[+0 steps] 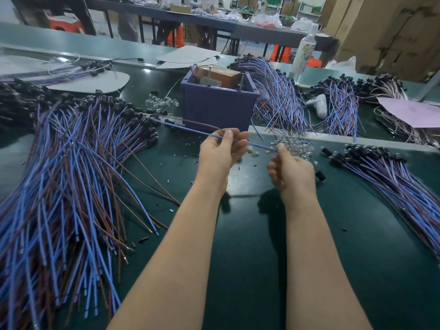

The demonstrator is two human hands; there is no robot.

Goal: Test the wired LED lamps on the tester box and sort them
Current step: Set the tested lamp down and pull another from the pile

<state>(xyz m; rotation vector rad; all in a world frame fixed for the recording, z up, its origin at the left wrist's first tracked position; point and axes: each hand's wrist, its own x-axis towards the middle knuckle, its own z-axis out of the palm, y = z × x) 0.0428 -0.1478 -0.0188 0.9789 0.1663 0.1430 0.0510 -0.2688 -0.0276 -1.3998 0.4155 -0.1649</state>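
My left hand [220, 152] pinches a wired LED lamp's blue and brown wires [190, 129], which stretch left toward the big pile of lamps [71, 175]. My right hand [289, 170] pinches the blue wire's other end between thumb and finger, fingers curled. A black lamp holder [320, 175] sticks out just right of that hand. The purple tester box [217, 103], with a brown block and metal pins on top, stands just beyond both hands.
More lamp bundles lie behind the box [278, 96], at the back right [340, 110] and near right [392, 177]. Clear LED bulbs [295, 145] are scattered by my right hand. A white bottle [306, 53] and pink sheet [414, 113] sit at the back right.
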